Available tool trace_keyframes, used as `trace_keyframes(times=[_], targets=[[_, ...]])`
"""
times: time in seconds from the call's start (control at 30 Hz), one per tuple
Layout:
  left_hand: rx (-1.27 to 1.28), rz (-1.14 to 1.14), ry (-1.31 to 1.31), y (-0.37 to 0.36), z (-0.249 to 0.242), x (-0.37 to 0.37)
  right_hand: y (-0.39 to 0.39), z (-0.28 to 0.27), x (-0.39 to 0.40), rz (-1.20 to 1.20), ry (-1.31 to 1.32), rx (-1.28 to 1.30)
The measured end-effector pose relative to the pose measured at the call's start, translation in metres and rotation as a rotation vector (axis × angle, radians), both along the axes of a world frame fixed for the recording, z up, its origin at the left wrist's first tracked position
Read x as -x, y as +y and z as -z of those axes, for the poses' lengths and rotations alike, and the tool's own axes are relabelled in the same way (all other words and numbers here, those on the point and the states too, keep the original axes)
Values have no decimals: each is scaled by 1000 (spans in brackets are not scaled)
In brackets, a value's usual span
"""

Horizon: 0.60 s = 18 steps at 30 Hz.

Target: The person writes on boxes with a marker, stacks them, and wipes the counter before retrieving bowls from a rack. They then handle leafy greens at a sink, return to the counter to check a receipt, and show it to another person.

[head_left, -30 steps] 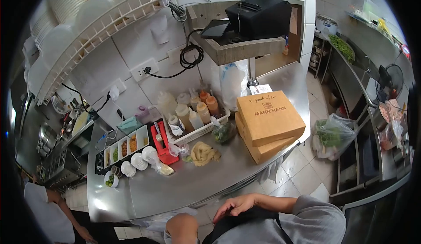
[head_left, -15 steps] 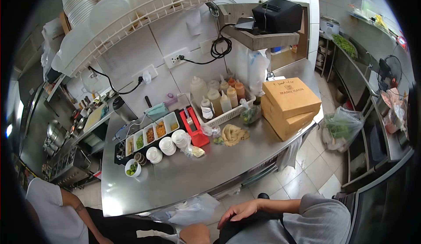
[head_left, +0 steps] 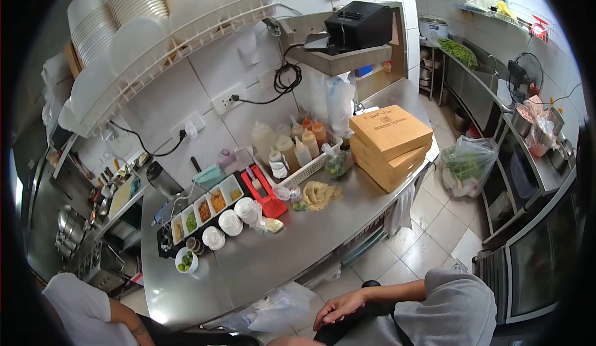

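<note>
Right hand point(head_left: 338, 307): your fingers are loosely bent, not closed; no held thing shows.
Left hand: out of view; I cannot tell its grip.
Plastic bag point(head_left: 284, 307): at 9 o'clock from your right hand, nearest but apart, longer way about 8 to 2.
Boxes point(head_left: 391, 147): stacked on the counter point(head_left: 248, 271), between 12 and 1 o'clock, well apart.

Five garnish tubs point(head_left: 206, 220), one lime bowl point(head_left: 194, 265)
</note>
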State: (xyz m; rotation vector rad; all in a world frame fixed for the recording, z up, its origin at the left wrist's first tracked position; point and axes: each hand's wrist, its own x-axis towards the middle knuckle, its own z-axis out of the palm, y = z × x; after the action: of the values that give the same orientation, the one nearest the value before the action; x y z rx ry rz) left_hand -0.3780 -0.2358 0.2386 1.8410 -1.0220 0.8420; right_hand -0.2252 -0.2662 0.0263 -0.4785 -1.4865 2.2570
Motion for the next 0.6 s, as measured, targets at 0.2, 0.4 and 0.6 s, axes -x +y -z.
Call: trace_keyframes(times=[0.2, 0.4, 0.6], targets=[[45, -763, 387, 14, 49, -45, 8, 18, -25, 54, 119, -161], [938, -907, 873, 39, 145, -38, 32, -10, -131, 83, -292, -228], [492, -1400, 787, 93, 53, -37, 91, -164, -245, 279, -461, -644]])
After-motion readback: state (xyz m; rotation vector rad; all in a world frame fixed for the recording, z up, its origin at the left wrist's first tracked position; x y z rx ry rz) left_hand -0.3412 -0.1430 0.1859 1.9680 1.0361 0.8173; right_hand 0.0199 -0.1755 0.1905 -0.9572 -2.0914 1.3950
